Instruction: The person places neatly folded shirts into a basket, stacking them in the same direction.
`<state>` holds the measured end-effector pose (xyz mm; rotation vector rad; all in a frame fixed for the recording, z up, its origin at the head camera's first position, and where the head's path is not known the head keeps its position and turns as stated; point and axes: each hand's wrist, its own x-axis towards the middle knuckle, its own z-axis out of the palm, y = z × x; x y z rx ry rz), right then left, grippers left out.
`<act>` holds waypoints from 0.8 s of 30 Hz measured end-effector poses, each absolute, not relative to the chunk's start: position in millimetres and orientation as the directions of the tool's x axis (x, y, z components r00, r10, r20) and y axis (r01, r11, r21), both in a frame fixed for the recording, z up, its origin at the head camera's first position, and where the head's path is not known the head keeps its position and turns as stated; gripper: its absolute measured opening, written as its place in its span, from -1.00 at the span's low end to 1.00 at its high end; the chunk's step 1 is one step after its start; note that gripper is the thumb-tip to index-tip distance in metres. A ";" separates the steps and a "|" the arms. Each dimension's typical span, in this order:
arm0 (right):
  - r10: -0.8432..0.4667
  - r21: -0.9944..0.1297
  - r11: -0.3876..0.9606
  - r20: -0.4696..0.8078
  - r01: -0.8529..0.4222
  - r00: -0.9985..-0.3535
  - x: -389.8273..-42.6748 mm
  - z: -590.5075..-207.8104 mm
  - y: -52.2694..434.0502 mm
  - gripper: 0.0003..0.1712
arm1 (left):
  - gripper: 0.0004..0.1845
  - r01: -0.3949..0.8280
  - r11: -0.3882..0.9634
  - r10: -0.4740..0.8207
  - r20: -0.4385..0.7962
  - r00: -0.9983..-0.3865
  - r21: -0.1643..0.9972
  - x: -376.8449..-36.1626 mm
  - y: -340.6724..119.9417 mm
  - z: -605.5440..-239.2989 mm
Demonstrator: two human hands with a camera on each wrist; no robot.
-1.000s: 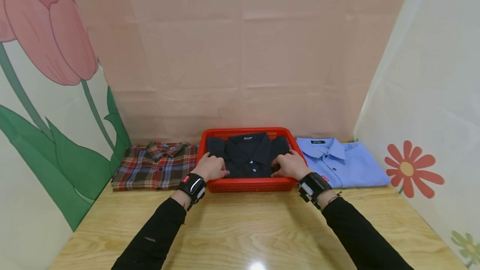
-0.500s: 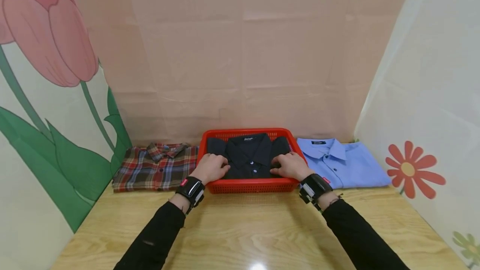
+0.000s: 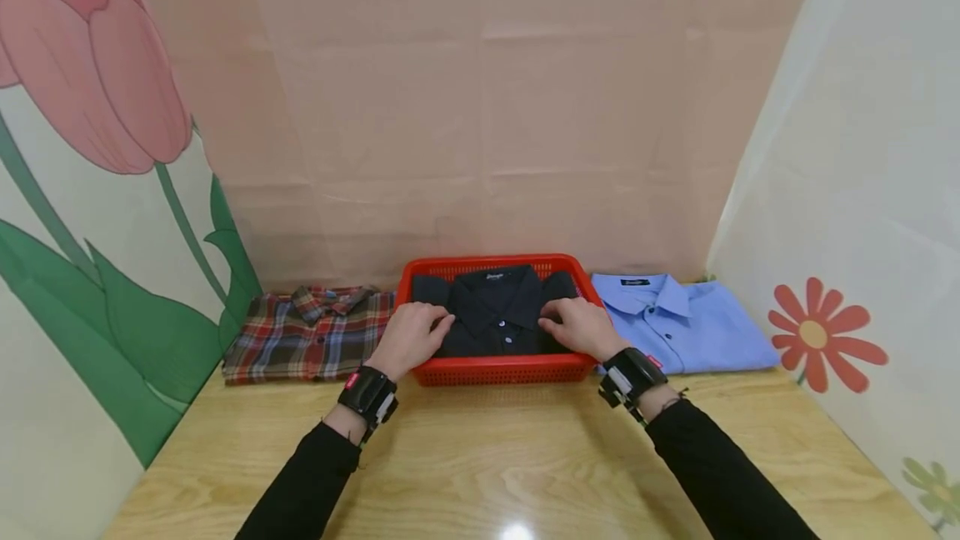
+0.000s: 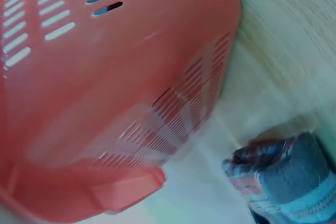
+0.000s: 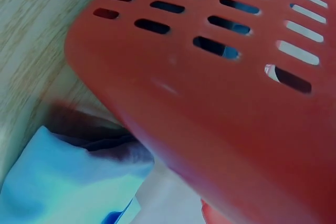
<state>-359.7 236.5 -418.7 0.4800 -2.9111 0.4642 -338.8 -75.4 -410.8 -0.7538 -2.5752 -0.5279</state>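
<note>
Red slotted plastic forms the basket [image 3: 498, 369], which stands at the back of the wooden worktop [image 3: 510, 457], close to the pink backdrop; a folded black shirt [image 3: 497, 311] lies inside it, collar toward the backdrop and buttons facing up. The left hand [image 3: 411, 336] rests on the shirt's left part, over the basket's near left corner; its fingers [image 3: 438, 322] look gently bent and laid on the cloth, though whether they pinch any fabric cannot be told from the head view. The right hand [image 3: 579, 326] lies on the shirt's right part; its fingers [image 3: 551, 317] are likewise bent onto the cloth near the collar, and a true grip cannot be made out. Both wrists carry dark bands, and both arms are in black sleeves.

Just left of the basket lies a folded plaid shirt [image 3: 311, 333], red, brown and blue; the left wrist view shows the basket's side wall [image 4: 121, 77] close up, with a corner of the plaid shirt [image 4: 286, 177] beside it on the worktop. Just right of the basket lies a folded light blue shirt [image 3: 678, 323]; the right wrist view shows the basket's wall [image 5: 210, 77] from below its rim, with the light blue shirt [image 5: 68, 182] next to it. A tulip is painted on the left panel; a red flower on the right one.
</note>
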 end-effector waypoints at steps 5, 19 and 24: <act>-0.259 -0.277 0.903 0.262 -0.329 -0.930 -356.8 -417.1 237.2 -0.68 | -0.72 0.588 0.773 0.417 0.508 -0.754 0.238 -328.1 -80.7 -415.8; -0.265 -0.266 0.888 0.367 -0.374 -0.892 -351.1 -414.9 234.2 -0.72 | -0.82 0.567 0.759 0.296 0.606 -0.739 0.320 -307.4 -117.3 -430.2; -0.270 -0.277 0.882 0.364 -0.380 -0.891 -351.7 -414.9 233.3 -0.71 | -0.82 0.541 0.758 0.249 0.605 -0.757 0.364 -304.2 -124.6 -434.6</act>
